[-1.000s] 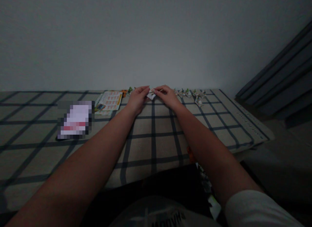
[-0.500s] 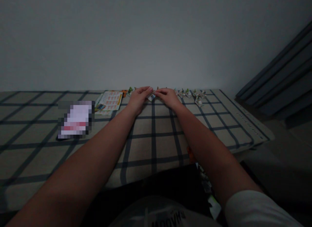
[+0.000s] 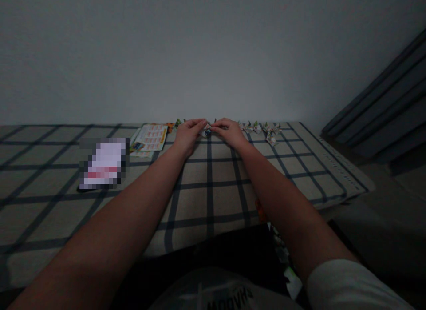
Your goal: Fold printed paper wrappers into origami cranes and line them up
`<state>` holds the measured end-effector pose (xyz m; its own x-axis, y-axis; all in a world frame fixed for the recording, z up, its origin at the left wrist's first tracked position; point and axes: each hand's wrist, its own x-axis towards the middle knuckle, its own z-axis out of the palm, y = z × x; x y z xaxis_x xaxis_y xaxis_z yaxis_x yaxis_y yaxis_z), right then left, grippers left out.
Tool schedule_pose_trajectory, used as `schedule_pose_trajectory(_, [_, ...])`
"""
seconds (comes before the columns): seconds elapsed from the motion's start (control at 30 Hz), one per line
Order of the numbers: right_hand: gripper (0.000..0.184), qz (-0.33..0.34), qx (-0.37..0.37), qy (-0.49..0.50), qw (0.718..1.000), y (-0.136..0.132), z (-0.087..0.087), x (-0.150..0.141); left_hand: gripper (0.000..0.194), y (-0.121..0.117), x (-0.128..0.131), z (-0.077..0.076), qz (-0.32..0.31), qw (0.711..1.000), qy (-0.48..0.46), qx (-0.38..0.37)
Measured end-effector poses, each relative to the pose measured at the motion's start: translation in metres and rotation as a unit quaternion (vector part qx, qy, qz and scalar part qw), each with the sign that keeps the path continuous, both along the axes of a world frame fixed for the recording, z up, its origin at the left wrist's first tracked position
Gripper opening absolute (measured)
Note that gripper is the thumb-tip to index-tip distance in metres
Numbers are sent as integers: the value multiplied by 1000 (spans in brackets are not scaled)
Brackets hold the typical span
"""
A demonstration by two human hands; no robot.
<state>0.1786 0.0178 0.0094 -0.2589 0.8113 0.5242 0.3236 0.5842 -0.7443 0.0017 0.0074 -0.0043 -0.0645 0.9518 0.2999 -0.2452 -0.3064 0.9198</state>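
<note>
At the far edge of the table, my left hand [image 3: 190,134] and my right hand [image 3: 229,131] face each other with fingertips pinched. Between them is a small folded paper piece [image 3: 208,132], pale with dark printing, gripped from both sides. Its exact shape is too small and dim to make out. Similar folded paper pieces [image 3: 255,126] with green and white print run along the wall side to the right. One more folded piece [image 3: 272,137] lies slightly nearer. Another green piece [image 3: 178,122] shows just beyond my left hand.
Printed paper sheets [image 3: 150,137] lie left of my left hand. A phone-like object with a blurred screen [image 3: 104,163] rests farther left. The checked tablecloth [image 3: 193,190] reaches back to a grey wall [image 3: 213,57]. A dark curtain [image 3: 392,97] hangs at the right.
My fingers have shifted very slightly around the paper piece, which now shows a little darker and turned. Everything else stays where it was.
</note>
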Motion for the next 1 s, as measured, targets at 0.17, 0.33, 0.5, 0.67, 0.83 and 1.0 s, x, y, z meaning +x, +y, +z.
schedule_pose_trajectory(0.17, [9, 1, 8, -24, 1000, -2, 4, 2, 42, 0, 0, -1, 14, 1000, 20, 7])
schedule_pose_trajectory(0.33, [9, 10, -4, -6, 1000, -1, 3, 0, 41, -2, 0, 2, 17, 1000, 8, 5])
schedule_pose_trajectory(0.5, [22, 13, -86, 89, 992, 2, -3, -7, 42, -2, 0, 6, 20, 1000, -7, -6])
schedule_pose_trajectory(0.67, [28, 18, -117, 112, 987, 2, -3, -7, 44, -2, 0, 6, 12, 1000, -13, -2])
schedule_pose_trajectory(0.83, [29, 8, -131, 83, 988, -2, 2, -3, 45, -3, 2, 6, 6, 1000, -13, -3])
schedule_pose_trajectory(1.0, [24, -6, -118, 53, 992, -3, 5, -1, 45, -3, 2, 5, 11, 1000, -4, -5])
